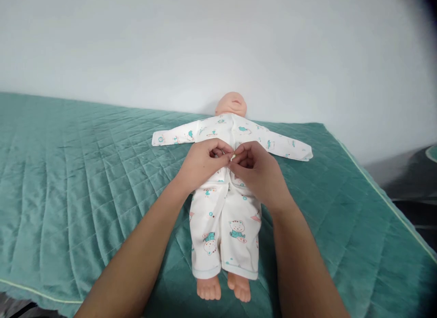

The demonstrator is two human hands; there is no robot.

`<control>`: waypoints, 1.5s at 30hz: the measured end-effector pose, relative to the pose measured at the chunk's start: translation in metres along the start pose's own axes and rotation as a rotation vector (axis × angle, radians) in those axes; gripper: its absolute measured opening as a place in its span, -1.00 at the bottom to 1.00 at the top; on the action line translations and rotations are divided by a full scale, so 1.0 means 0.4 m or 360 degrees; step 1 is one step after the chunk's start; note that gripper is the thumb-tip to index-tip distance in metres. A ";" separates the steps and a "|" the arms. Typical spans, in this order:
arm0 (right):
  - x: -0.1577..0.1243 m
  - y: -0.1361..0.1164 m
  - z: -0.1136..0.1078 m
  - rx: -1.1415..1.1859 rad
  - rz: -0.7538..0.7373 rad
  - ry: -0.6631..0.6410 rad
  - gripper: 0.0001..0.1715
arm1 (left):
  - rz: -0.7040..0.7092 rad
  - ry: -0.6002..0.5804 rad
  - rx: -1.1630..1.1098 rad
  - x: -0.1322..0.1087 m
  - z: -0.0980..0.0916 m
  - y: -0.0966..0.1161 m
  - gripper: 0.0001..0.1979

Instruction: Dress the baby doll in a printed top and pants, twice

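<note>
A baby doll (232,103) lies on its back in a white long-sleeved shirt (218,126) and matching trousers (239,208), both printed with small animals. My left hand (206,163) is closed in a pinch on the front edge of the shirt, over the doll's belly. Opposite it, my right hand (257,170) pinches the other side of the shirt front, its fingertips nearly touching the left ones. A small pale spot shows between the fingertips; whether it is a button or a fold of cloth I cannot make out. The doll's bare feet (209,288) stick out of the trouser legs.
Beneath the doll spreads a green quilted cover (85,195) with a light piped edge (385,199). A plain pale wall (170,44) rises behind the doll's head. Dark items (416,181), hard to make out, stand beyond the right edge.
</note>
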State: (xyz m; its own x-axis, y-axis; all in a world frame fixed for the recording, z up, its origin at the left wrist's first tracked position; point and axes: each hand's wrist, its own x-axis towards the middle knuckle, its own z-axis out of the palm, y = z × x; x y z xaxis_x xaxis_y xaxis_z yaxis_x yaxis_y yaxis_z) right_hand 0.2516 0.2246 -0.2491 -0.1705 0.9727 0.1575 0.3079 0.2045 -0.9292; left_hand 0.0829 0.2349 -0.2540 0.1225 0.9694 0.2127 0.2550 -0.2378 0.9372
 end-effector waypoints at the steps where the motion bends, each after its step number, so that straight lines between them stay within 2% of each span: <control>1: 0.000 -0.001 0.002 -0.0014 0.0001 0.0009 -0.80 | 0.0001 0.0002 0.0003 0.000 0.000 0.000 -0.88; 8: -0.007 -0.008 0.025 -0.0172 -0.0055 0.0190 -0.81 | 0.0018 -0.0054 -0.0089 0.000 -0.007 -0.005 -0.86; 13: -0.007 -0.011 0.012 -0.0098 0.0009 0.0115 -0.79 | -0.0006 -0.0031 -0.0071 0.001 -0.004 0.007 -0.87; 19: -0.007 -0.007 -0.005 0.0180 0.0127 0.0001 -0.82 | -0.0017 0.0050 -0.0044 0.001 0.007 0.011 -0.85; 37: -0.002 -0.011 0.001 0.0267 0.0197 0.0116 -0.75 | 0.0037 0.0043 -0.0003 -0.001 -0.005 -0.004 -0.83; 45: -0.002 -0.006 0.005 0.0312 0.0199 0.0136 -0.74 | 0.0034 0.0066 -0.0111 0.004 -0.001 -0.018 -0.82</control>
State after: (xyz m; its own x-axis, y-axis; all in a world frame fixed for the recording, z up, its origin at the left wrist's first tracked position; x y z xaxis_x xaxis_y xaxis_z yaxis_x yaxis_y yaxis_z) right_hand 0.2490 0.2231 -0.2477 -0.0604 0.9965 0.0570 0.1327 0.0646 -0.9891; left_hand 0.0810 0.2381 -0.2605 0.0869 0.9661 0.2431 0.1849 -0.2554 0.9490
